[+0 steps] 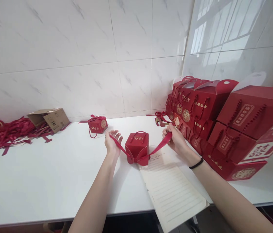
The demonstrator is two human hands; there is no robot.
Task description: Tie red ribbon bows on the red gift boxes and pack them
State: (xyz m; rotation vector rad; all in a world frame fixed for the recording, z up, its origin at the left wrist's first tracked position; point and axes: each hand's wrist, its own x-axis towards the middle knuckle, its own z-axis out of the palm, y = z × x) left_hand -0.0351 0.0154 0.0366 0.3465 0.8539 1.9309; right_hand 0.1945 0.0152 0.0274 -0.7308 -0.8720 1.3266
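Left hand (113, 142), fingers loosely curled, holds 1 ribbon (161, 144) end; right hand (175, 140) grips the other, fist nearly closed. Box (137, 145) sits between, beside notepad (172, 191). Uneven pull could skew it.

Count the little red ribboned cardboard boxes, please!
2: one little red cardboard box between the left hand and right hand, another little box beyond the left hand, near the white tiled wall. More may be hidden behind the stacked red cardboard boxes.

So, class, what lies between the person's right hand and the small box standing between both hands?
In the head view, a stretch of red ribbon runs between the right hand and the small box.
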